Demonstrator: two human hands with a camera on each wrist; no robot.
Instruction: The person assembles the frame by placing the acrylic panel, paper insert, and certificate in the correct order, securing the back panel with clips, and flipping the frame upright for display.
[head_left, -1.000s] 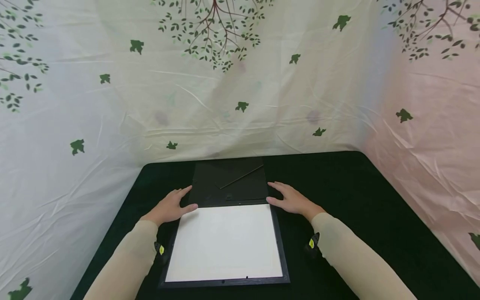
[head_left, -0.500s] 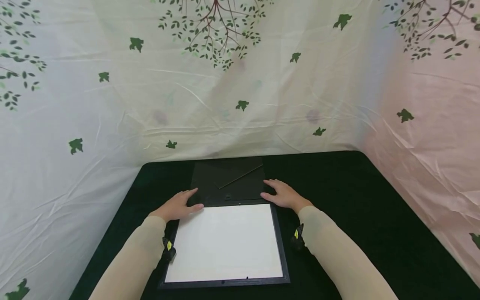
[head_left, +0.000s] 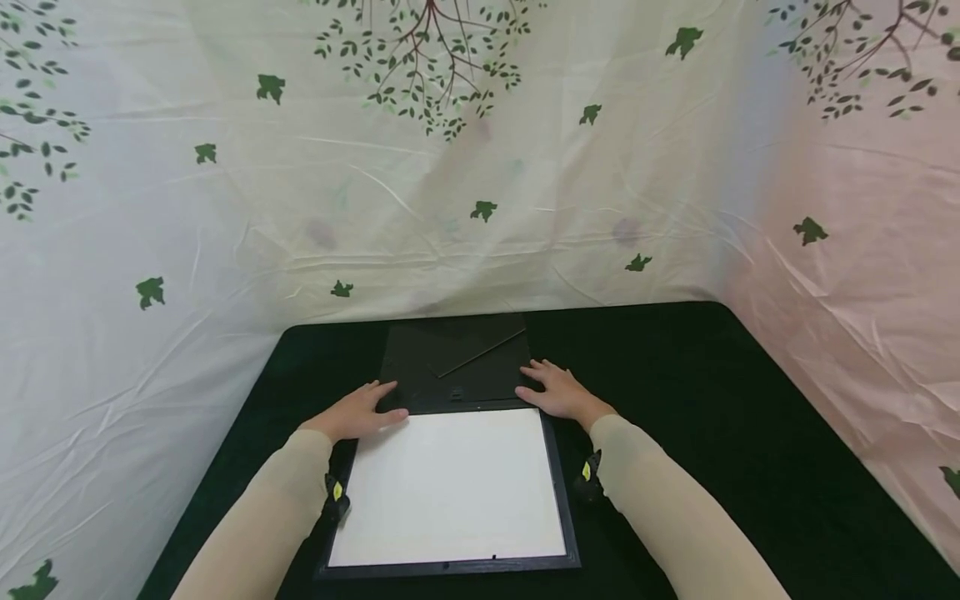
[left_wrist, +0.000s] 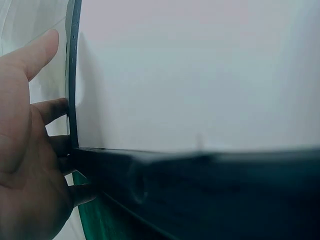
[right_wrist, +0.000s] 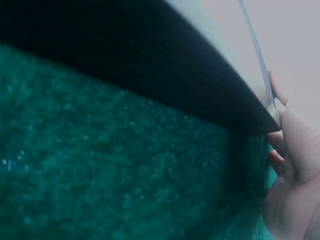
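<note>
A dark picture frame [head_left: 572, 533] lies flat on the table, a white sheet [head_left: 457, 492] filling its inside. Just beyond its far edge lies a black backing board [head_left: 420, 358] with a thin diagonal line across it. My left hand [head_left: 356, 414] is at the frame's far left corner, fingers spread and thumb over the sheet's edge. In the left wrist view, its fingertips [left_wrist: 60, 107] meet the frame's edge. My right hand [head_left: 564, 392] is at the far right corner with loosely extended fingers, partly hidden behind the frame in the right wrist view.
The dark green tabletop [head_left: 675, 400] extends to both sides of the frame. A pale curtain [head_left: 420, 242] with printed leaves and branches hangs right behind the table and along both sides.
Both hands have moved inward to the frame's far corners, the left to the right and the right to the left. The frame and backing board stay in place.
</note>
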